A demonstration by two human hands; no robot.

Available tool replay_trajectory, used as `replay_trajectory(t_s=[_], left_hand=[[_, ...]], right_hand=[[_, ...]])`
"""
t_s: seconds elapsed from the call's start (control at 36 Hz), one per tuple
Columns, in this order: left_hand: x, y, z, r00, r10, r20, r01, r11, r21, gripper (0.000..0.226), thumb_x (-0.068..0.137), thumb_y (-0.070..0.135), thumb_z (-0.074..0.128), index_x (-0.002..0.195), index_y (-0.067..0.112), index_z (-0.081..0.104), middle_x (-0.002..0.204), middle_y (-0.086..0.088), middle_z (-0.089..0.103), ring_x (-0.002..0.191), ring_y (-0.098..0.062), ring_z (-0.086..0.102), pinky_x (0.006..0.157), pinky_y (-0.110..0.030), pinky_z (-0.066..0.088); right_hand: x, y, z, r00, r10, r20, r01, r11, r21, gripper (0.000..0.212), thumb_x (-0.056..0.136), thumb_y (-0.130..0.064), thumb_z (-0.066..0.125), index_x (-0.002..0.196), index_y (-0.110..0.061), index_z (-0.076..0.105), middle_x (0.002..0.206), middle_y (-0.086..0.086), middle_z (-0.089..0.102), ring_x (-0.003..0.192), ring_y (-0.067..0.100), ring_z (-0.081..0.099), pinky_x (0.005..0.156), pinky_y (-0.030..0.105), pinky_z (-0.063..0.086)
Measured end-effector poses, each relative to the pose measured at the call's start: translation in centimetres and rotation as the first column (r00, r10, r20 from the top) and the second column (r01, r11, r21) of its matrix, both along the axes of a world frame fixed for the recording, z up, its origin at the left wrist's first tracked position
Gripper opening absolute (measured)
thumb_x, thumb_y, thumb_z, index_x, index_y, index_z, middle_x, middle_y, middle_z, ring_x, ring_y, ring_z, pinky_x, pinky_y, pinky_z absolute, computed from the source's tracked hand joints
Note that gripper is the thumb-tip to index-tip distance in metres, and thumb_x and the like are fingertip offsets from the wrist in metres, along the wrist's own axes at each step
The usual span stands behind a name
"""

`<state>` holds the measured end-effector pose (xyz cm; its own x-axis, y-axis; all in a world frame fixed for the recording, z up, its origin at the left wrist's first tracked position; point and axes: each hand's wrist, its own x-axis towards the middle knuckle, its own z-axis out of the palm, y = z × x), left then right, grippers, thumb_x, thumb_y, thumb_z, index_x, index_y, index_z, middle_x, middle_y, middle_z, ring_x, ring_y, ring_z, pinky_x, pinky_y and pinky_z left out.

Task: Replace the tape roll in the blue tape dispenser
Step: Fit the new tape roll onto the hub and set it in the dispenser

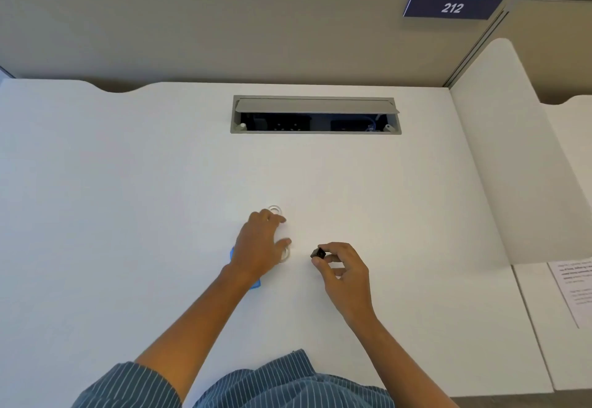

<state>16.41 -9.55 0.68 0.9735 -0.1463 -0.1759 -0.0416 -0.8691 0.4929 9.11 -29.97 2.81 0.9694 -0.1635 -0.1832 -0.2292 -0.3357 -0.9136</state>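
The blue tape dispenser (255, 284) lies on the white desk (128, 215), mostly hidden under my left wrist; only blue slivers show. My left hand (259, 244) is spread over the desk, fingertips touching a clear tape roll (274, 209) at the far side. A second clear roll (285, 254) lies by my left thumb. Whether my left hand grips either roll I cannot tell. My right hand (339, 271) pinches a small black spool core (317, 253) between thumb and forefinger, just right of the rolls.
An open grey cable hatch (315, 114) is set into the desk at the back. A white divider panel (512, 167) stands on the right, with a printed sheet (573, 289) beyond it. A sign reading 212 (452, 7) hangs on the partition.
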Motion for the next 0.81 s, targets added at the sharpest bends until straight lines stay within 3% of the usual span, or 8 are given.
replay_trajectory(t_s=[0.14,0.25,0.33,0.42,0.47,0.56,0.69,0.81], left_hand=[[-1.6,-0.8,0.3,0.978,-0.154,-0.140,0.175,0.974,0.146,0.076,0.082,0.060,0.077,0.146,0.027,0.054,0.139,0.001,0.056,0.126,-0.024,0.054,0.104,-0.038,0.046],[-2.0,-1.0,0.7,0.961,-0.190,-0.203,0.224,0.962,0.158,0.079,0.083,0.040,0.085,0.151,0.027,0.048,0.145,0.001,0.048,0.131,-0.023,0.049,0.109,-0.037,0.046],[-2.1,-0.9,0.5,0.963,-0.194,-0.187,0.223,0.963,0.152,0.067,0.089,0.022,0.081,0.148,0.028,0.052,0.142,0.000,0.049,0.126,-0.023,0.051,0.106,-0.035,0.048],[-2.0,-0.6,0.2,0.965,-0.200,-0.170,0.221,0.968,0.116,0.054,0.092,0.017,0.077,0.142,0.028,0.058,0.136,0.001,0.053,0.122,-0.022,0.053,0.103,-0.035,0.049],[-1.9,-0.4,0.0,0.969,-0.168,-0.182,0.181,0.982,0.057,0.051,0.091,0.019,0.079,0.138,0.028,0.061,0.132,0.002,0.055,0.122,-0.021,0.054,0.103,-0.035,0.048],[-2.1,-0.2,0.0,0.973,-0.047,-0.226,0.010,0.987,-0.162,0.048,0.089,0.024,0.082,0.133,0.028,0.064,0.125,0.006,0.057,0.118,-0.018,0.057,0.106,-0.034,0.049],[-2.8,-0.3,1.8,0.968,0.090,-0.235,-0.193,0.866,-0.462,0.046,0.085,0.030,0.087,0.127,0.028,0.069,0.120,0.011,0.066,0.104,-0.013,0.067,0.089,-0.021,0.055],[-3.5,-0.5,4.5,0.940,0.140,-0.311,-0.299,0.775,-0.557,0.041,0.086,0.035,0.085,0.124,0.033,0.071,0.116,0.015,0.073,0.101,-0.013,0.072,0.082,-0.015,0.056]], right_hand=[[-0.2,0.0,0.4,1.000,0.002,0.020,-0.002,1.000,-0.007,0.023,0.090,-0.009,0.082,0.108,-0.022,0.075,0.111,-0.008,0.072,0.093,0.008,0.073,0.066,0.014,0.055],[-0.4,-0.1,0.7,1.000,0.002,0.018,-0.002,1.000,-0.011,0.023,0.091,-0.009,0.082,0.108,-0.022,0.075,0.111,-0.008,0.071,0.093,0.009,0.073,0.066,0.012,0.054],[-0.6,-0.1,0.8,1.000,-0.003,0.018,0.003,1.000,-0.013,0.023,0.091,-0.010,0.082,0.108,-0.022,0.075,0.111,-0.007,0.071,0.092,0.010,0.073,0.066,0.012,0.054],[-0.8,-0.1,0.9,1.000,-0.005,0.012,0.005,1.000,-0.014,0.023,0.091,-0.010,0.082,0.109,-0.023,0.075,0.111,-0.008,0.071,0.093,0.010,0.074,0.067,0.016,0.057],[-1.0,0.0,1.1,1.000,-0.010,0.003,0.010,1.000,-0.001,0.023,0.091,-0.010,0.082,0.109,-0.024,0.075,0.111,-0.009,0.072,0.094,0.010,0.073,0.068,0.017,0.057],[-1.0,0.1,1.6,1.000,-0.020,-0.005,0.021,1.000,0.018,0.023,0.092,-0.010,0.080,0.110,-0.024,0.075,0.109,-0.010,0.073,0.096,0.010,0.073,0.071,0.018,0.057],[-0.7,0.3,2.4,0.998,-0.067,-0.015,0.068,0.994,0.083,0.028,0.094,-0.007,0.077,0.114,-0.027,0.074,0.109,-0.009,0.075,0.098,0.015,0.073,0.075,0.038,0.065],[-0.6,0.6,3.4,0.996,-0.086,-0.002,0.085,0.983,0.160,0.033,0.096,-0.002,0.074,0.119,-0.024,0.077,0.110,-0.006,0.074,0.101,0.015,0.072,0.078,0.039,0.067]])
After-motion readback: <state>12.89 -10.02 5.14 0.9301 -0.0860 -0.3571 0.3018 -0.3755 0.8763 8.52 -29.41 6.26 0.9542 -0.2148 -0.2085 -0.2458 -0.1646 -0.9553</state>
